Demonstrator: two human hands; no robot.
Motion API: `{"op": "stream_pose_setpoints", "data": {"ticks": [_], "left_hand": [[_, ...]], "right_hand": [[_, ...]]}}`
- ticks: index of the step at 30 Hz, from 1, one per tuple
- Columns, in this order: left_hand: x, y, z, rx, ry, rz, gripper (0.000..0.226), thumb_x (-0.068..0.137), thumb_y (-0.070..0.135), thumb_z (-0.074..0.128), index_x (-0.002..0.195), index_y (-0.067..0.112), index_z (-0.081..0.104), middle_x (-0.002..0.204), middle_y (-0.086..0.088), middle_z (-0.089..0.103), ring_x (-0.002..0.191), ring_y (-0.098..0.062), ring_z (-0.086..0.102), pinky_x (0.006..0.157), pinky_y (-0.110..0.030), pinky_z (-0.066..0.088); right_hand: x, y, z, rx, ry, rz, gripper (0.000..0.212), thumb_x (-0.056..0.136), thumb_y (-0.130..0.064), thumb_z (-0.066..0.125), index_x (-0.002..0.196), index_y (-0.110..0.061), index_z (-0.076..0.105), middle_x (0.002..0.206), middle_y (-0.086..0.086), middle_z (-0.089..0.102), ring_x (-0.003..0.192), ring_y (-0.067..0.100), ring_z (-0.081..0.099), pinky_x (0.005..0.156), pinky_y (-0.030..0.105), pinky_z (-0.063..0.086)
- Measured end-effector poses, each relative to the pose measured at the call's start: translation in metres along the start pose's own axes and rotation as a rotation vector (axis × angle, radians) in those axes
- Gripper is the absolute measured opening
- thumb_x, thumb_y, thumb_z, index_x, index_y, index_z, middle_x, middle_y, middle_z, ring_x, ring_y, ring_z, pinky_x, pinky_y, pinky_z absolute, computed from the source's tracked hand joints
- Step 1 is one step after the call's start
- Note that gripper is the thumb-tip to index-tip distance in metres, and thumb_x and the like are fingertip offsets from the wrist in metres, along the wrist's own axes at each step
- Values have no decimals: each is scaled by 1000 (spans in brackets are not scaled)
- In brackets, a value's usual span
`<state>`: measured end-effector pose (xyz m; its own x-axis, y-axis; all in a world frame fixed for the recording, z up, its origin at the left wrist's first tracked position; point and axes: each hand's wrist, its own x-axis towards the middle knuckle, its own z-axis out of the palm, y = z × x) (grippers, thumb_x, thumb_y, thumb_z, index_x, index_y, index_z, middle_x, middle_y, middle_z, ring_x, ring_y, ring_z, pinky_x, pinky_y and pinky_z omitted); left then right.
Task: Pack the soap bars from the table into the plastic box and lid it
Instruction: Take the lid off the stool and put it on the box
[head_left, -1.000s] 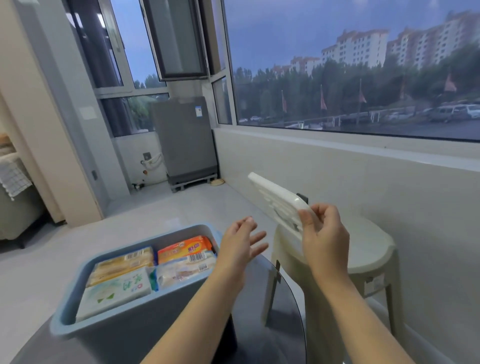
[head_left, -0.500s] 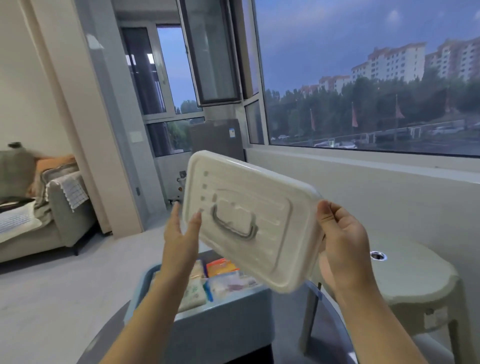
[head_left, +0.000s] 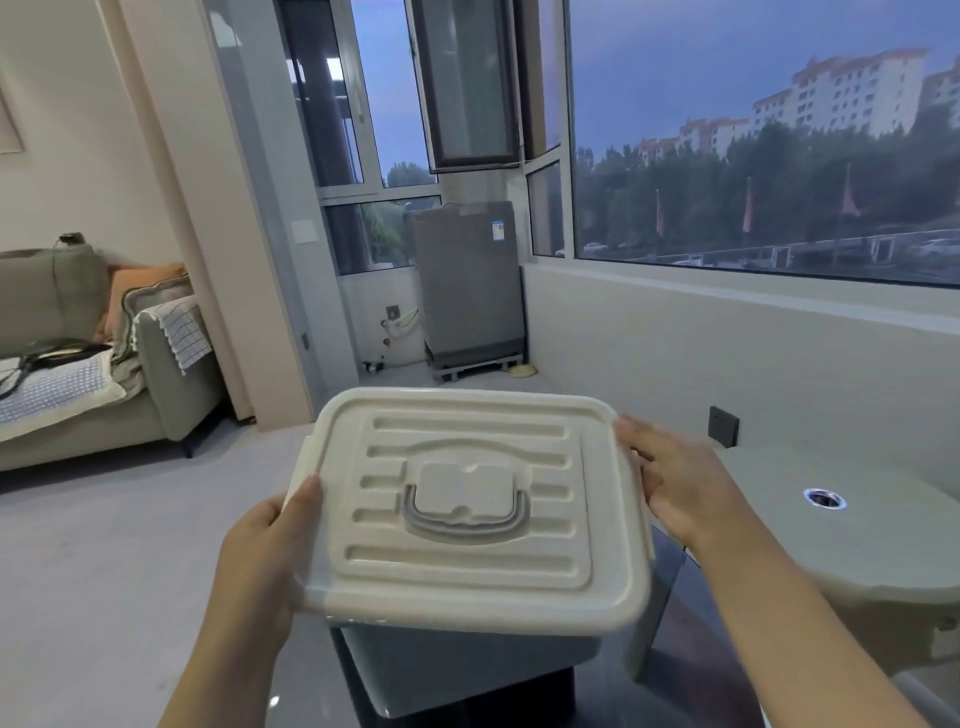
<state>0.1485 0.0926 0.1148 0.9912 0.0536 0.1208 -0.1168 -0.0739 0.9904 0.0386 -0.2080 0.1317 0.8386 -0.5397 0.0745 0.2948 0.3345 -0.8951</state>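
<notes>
Head camera looks down on a cream-white plastic lid (head_left: 470, 506) held level, or nearly so, over the blue-grey plastic box (head_left: 467, 670), covering its opening; whether the lid is seated on the rim or just above it cannot be told. The lid is a rounded rectangle with a raised border, a set of long parallel grooves moulded across its top, and a recessed centre panel where a grey folding handle (head_left: 462, 517) lies flat around a small square boss. Its surface is matte and slightly blurred at the near left corner.

Left hand (head_left: 265, 566) grips the lid's near left edge, thumb lying on top by the border and the other fingers hidden beneath. Right hand (head_left: 685, 483) clasps the far right edge, fingers curled over the rim and pressed against the side.

Only the box's front wall and lower corner show beneath the lid; the soap bars are out of sight. The box stands on a dark glossy table (head_left: 691, 675), close to its near edge, with reflections on the tabletop around it.

Just beside the table to the right stands a pale green plastic stool (head_left: 852, 540) with a metal-ringed hole in its seat. Beyond lie a grey sofa (head_left: 104, 374) at the left, a grey appliance (head_left: 467, 280) by the window corner, and a wide window (head_left: 753, 130) showing trees and apartment blocks at dusk.
</notes>
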Motion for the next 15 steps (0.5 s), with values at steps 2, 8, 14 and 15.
{"op": "stream_pose_setpoints", "data": {"ticks": [2, 8, 14, 15], "left_hand": [[-2, -4, 2, -90, 31, -70, 32, 85, 43, 62, 79, 11, 65, 71, -7, 68, 60, -28, 63, 53, -42, 54], [3, -19, 5, -55, 128, -62, 29, 90, 39, 56, 80, 13, 63, 77, -4, 66, 69, -24, 60, 58, -33, 49], [2, -29, 7, 70, 80, -75, 21, 90, 23, 53, 76, 11, 62, 81, -9, 62, 68, -23, 52, 57, -31, 39], [1, -31, 7, 75, 67, -84, 22, 90, 23, 53, 74, 10, 61, 80, -8, 61, 67, -22, 51, 56, -31, 38]], "right_hand": [[4, 8, 0, -202, -45, -17, 26, 87, -9, 59, 112, -12, 63, 94, 3, 73, 78, 14, 69, 62, 23, 55], [20, 35, 0, -551, 18, -120, 53, 88, -12, 61, 138, -9, 43, 128, 2, 55, 109, 16, 56, 96, 34, 46], [29, 43, 5, -660, -27, -136, 36, 91, -18, 55, 127, -20, 57, 118, -3, 65, 101, 12, 62, 88, 32, 48], [30, 43, 4, -644, -44, -113, 31, 91, -17, 54, 121, -24, 62, 111, -7, 67, 93, 6, 63, 83, 29, 49]]}}
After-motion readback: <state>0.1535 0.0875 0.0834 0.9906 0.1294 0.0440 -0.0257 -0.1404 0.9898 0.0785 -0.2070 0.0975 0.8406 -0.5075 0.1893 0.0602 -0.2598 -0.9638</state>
